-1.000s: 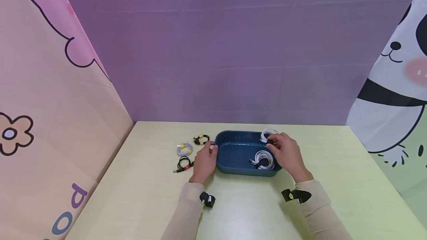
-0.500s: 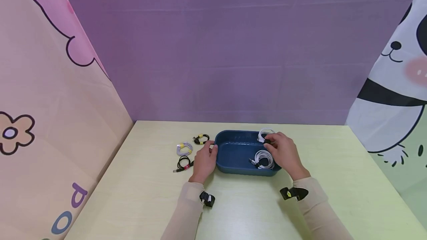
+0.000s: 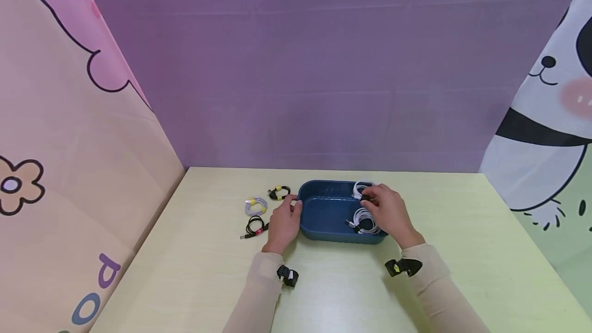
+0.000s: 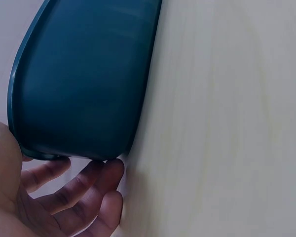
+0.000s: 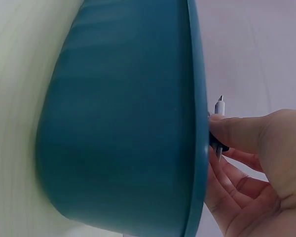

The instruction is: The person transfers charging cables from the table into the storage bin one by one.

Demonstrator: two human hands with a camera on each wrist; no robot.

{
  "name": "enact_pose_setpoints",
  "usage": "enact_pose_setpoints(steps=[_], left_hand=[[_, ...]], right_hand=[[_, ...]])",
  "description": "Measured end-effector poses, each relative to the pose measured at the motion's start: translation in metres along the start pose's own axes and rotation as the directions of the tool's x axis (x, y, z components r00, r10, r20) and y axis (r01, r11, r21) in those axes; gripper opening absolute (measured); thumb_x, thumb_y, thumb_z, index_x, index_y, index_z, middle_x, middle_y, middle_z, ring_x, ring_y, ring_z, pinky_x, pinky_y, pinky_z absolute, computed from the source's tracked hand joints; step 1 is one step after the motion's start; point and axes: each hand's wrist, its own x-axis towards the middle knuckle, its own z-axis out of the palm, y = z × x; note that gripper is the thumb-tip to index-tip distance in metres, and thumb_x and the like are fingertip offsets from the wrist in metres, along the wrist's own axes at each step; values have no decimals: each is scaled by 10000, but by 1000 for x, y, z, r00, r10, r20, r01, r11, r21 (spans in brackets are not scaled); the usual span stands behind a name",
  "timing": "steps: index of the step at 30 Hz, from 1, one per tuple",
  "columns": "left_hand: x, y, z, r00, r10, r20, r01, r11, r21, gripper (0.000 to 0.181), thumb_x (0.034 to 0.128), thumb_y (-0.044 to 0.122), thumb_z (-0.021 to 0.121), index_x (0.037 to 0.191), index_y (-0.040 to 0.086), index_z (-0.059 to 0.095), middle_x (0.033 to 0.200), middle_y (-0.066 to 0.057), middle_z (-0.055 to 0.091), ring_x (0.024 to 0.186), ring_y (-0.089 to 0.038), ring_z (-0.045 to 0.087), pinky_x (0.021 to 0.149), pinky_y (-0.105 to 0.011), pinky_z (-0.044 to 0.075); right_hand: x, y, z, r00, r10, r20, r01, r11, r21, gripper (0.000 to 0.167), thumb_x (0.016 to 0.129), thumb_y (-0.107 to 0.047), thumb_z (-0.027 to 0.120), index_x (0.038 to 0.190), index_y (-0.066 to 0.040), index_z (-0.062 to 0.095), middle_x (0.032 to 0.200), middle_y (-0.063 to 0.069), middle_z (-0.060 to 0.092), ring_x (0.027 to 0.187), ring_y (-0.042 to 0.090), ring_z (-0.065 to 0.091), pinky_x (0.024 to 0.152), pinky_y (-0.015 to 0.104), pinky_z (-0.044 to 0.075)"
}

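Observation:
My right hand (image 3: 391, 216) pinches a coiled white cable (image 3: 358, 189) by its black tie, over the back right of a dark blue plastic tray (image 3: 324, 239). In the right wrist view, thumb and fingers meet on the black tie (image 5: 218, 143) just past the rim, with a plug standing up; most of the coil is hidden. Another coiled white cable (image 3: 363, 215) with a black tie lies inside the tray at the front right. My left hand (image 3: 284, 224) holds the tray's left end, and in the left wrist view its fingertips (image 4: 113, 170) touch the outer wall.
Left of the tray on the pale table (image 3: 194, 271) lie a black cable with yellow bands (image 3: 279, 193), a lilac cable with yellow bands (image 3: 256, 207) and a black cable with a red band (image 3: 254, 227). A purple backdrop (image 3: 324, 66) rises behind.
My right hand has moved a little to the left with the white cable, further over the tray. The left hand and the tray have stayed in place.

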Motion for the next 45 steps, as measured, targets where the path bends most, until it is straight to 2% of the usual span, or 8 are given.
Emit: enact_pose_setpoints(steps=[22,37,45], left_hand=[[0,0,-1,1000,-15,0,15,1000,11,331,1079,319,505,1315,122,628,968,-76,741,789,-217,680,664,-340,507],[0,-1,-1,1000,-14,3,14,1000,2,331,1080,310,508,1322,118,627,965,-78,738,781,-213,673,666,-342,505],[0,-1,-1,1000,-16,8,16,1000,8,340,1080,316,507,1330,117,621,954,-75,733,766,-210,664,652,-335,496]], right_hand=[[5,-5,13,999,-12,46,14,999,-45,257,935,-129,748,1168,-25,714,1020,122,679,851,241,661,810,444,588],[11,-4,23,996,-63,60,67,996,-63,250,933,-147,749,1155,-34,722,1042,131,699,901,275,709,827,465,584],[13,-11,27,994,-29,104,34,999,-39,244,943,-152,739,1167,-55,726,1109,132,692,956,274,724,845,448,592]])
